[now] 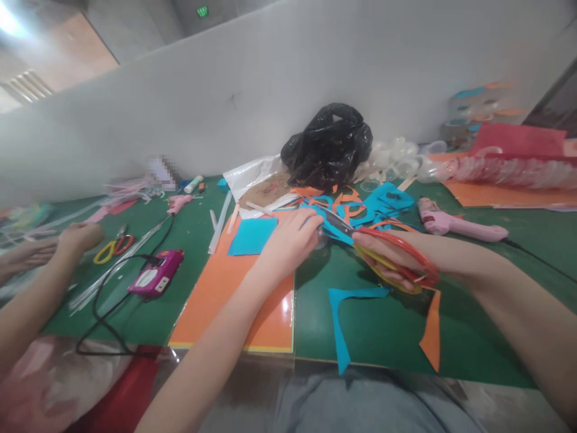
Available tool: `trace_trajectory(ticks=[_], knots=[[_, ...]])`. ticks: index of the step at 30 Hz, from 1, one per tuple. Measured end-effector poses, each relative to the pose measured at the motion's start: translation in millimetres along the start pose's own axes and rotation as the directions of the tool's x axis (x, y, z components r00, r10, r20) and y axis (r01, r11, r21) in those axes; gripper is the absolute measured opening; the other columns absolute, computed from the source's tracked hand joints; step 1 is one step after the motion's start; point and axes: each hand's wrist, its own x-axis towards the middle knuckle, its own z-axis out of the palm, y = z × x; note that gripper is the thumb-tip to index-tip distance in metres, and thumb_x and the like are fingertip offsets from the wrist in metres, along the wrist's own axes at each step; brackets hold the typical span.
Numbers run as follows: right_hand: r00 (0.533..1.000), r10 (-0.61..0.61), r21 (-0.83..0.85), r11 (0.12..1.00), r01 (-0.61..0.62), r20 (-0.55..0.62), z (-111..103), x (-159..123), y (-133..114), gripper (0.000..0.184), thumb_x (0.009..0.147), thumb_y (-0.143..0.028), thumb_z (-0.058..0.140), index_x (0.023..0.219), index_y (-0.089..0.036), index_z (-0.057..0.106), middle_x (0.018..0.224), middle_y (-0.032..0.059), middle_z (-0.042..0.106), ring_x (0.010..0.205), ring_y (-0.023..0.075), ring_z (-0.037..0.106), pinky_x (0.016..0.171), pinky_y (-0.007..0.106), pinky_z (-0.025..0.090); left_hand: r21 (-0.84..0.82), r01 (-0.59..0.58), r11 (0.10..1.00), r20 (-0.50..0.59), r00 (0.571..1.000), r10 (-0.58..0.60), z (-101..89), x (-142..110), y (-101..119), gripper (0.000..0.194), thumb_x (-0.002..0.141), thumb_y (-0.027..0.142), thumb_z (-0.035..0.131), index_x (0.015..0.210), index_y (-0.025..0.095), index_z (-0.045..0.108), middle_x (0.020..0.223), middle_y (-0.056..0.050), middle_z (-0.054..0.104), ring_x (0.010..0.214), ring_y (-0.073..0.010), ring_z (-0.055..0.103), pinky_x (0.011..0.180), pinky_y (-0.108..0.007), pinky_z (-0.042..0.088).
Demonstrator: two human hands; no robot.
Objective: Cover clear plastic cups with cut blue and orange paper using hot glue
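Holding scissors (pixel 391 236) in right hand (pixel 386 249), left hand's (pixel 295 236) grip unclear, blue scrap (pixel 339 325) overhanging table (pixel 315 337)

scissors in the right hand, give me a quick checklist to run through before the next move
1. Scissors in hand: ok, the right hand holds them by the red and yellow handles.
2. Left hand well away from the blades: not ok, its fingertips look close to the blade tips.
3. Blue material between the blades: cannot tell, too blurred.
4. Blue square on the orange sheet: ok, beside the left wrist.
5. Co-worker's hand away from the scissors: ok, far over at the table's left.
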Motion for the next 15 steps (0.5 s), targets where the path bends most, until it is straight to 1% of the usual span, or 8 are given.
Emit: trace_trajectory(ticks=[2, 5, 7, 10, 12, 15], knots=[[0.998, -0.014, 0.041, 0.999, 0.012, 0.057, -1.2, 1.2, 3.5, 0.066, 0.082, -0.086, 0.05, 0.057, -0.025, 0.045, 0.044, -0.0006, 0.05, 0.038, 0.0147, 0.045, 0.042, 0.031, 0.039, 0.005, 0.007, 1.0, 0.002, 1.0, -0.007, -0.2, 0.3, 0.5, 0.012, 0.101, 0.02, 0.053, 0.112, 0.018, 0.057, 0.115, -0.013, 0.068, 0.109, -0.0246, 0.068, 0.092, -0.039, 0.056], [0.995, -0.093, -0.007, 0.996, 0.093, 0.027, -0.6, -3.6, 1.7, 0.065, 0.093, -0.077, 0.041, 0.056, -0.024, 0.045, 0.045, 0.0, 0.051, 0.041, 0.0141, 0.048, 0.046, 0.03, 0.042, 0.014, 0.025, 1.0, 0.027, 0.999, -0.026, -1.6, 0.5, 1.3, 0.012, 0.102, 0.021, 0.051, 0.112, 0.019, 0.057, 0.115, -0.012, 0.068, 0.109, -0.0244, 0.067, 0.092, -0.04, 0.056], [0.994, -0.111, -0.03, 0.993, 0.111, 0.002, 1.7, -9.3, -4.9, 0.064, 0.096, -0.075, 0.036, 0.06, -0.024, 0.047, 0.045, -0.0005, 0.052, 0.043, 0.0146, 0.049, 0.05, 0.031, 0.043, 0.008, 0.028, 1.0, 0.039, 0.999, -0.028, -2.8, 0.5, 1.7, 0.013, 0.101, 0.018, 0.05, 0.112, 0.019, 0.057, 0.116, -0.012, 0.068, 0.11, -0.0243, 0.067, 0.093, -0.04, 0.056], [0.996, -0.093, -0.091, 0.992, 0.092, -0.014, 5.4, -16.0, -17.5, 0.065, 0.096, -0.078, 0.031, 0.062, -0.024, 0.047, 0.044, -0.0007, 0.052, 0.044, 0.0155, 0.049, 0.058, 0.035, 0.048, -0.027, 0.026, 0.999, 0.039, 0.999, -0.025, -4.1, 0.7, 2.3, 0.012, 0.101, 0.016, 0.05, 0.11, 0.019, 0.058, 0.116, -0.012, 0.068, 0.11, -0.0237, 0.067, 0.093, -0.039, 0.056], [0.997, -0.078, -0.147, 0.986, 0.073, -0.027, 6.4, -17.3, -23.1, 0.068, 0.095, -0.08, 0.027, 0.061, -0.025, 0.046, 0.042, -0.0005, 0.05, 0.044, 0.0157, 0.048, 0.062, 0.037, 0.049, -0.055, 0.031, 0.998, 0.037, 0.999, -0.029, -4.7, 1.1, 2.7, 0.011, 0.101, 0.016, 0.05, 0.109, 0.019, 0.057, 0.117, -0.011, 0.068, 0.11, -0.0229, 0.066, 0.093, -0.038, 0.056], [0.997, -0.057, -0.192, 0.98, 0.048, -0.042, 4.5, -15.7, -23.4, 0.069, 0.092, -0.083, 0.029, 0.06, -0.025, 0.046, 0.041, 0.0001, 0.048, 0.042, 0.0159, 0.047, 0.055, 0.036, 0.049, -0.078, 0.036, 0.996, 0.031, 0.999, -0.033, -5.4, 1.3, 2.9, 0.009, 0.101, 0.016, 0.05, 0.106, 0.019, 0.056, 0.116, -0.011, 0.068, 0.108, -0.0222, 0.066, 0.094, -0.037, 0.055]])
